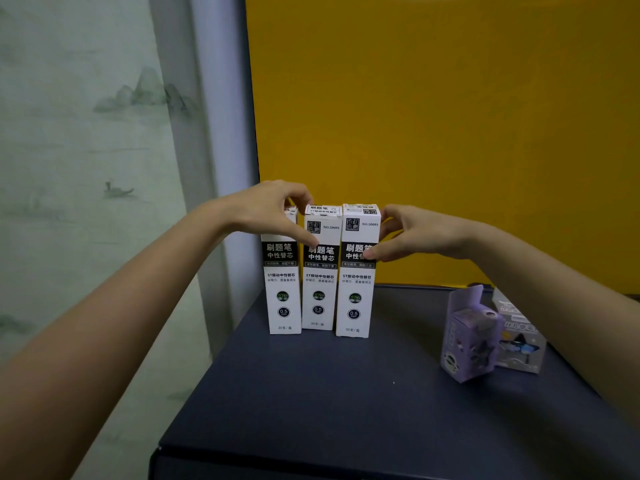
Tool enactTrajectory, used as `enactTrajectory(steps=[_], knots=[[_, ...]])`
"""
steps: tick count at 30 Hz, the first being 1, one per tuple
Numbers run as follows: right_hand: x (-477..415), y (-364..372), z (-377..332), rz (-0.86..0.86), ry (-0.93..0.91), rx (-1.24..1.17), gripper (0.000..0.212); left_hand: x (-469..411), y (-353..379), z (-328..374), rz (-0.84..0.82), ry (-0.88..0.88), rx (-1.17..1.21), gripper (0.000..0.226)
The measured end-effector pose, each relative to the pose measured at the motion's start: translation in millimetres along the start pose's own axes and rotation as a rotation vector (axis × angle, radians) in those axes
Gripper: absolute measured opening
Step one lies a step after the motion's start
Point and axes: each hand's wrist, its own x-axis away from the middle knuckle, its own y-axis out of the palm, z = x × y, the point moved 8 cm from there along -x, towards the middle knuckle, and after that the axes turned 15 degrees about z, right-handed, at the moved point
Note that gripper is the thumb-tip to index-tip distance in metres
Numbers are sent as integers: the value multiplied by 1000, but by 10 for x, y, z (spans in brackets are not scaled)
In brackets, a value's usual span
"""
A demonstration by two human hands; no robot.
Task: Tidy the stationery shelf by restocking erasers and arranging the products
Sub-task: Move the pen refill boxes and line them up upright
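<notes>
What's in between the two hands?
The head view shows two tall white boxes standing side by side between them: the left hand pinches the middle box, and the right hand pinches the right box.

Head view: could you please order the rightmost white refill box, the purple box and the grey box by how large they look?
1. Rightmost white refill box, clearly the tallest.
2. Purple box.
3. Grey box, but it is partly hidden behind the purple one, so the last two are unsure.
</notes>
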Motion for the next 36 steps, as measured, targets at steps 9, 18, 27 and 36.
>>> enactTrajectory(steps=[9,18,27,36], knots=[[-14,1,-28,-10,8,-32,58,-20,-49,26,0,23,-11,44],[23,47,-39,-2,0,17,56,-1,-81,11,5,26,-59,40],[30,67,-61,34,-23,49,53,38,-93,130,39,60,-157,49],[104,-13,-30,72,-21,94,55,58,-42,149,42,91,-301,61]])
